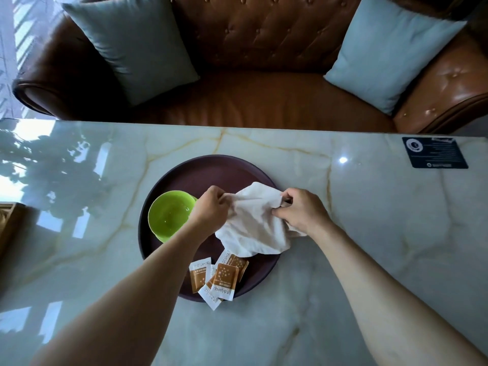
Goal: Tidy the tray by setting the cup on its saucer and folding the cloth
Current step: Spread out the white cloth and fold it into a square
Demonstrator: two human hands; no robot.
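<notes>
A round dark purple tray lies on the marble table. On its left part stands a lime green cup; a saucer under it cannot be made out. A crumpled white cloth hangs over the tray's right part, lifted between both hands. My left hand pinches the cloth's left top edge, just right of the cup. My right hand grips the cloth's right top edge, over the tray's right rim.
Several orange and white sachets lie on the tray's near rim, some hanging over it. A dark card lies at the table's far right. A brown leather sofa with two pale blue cushions stands behind the table.
</notes>
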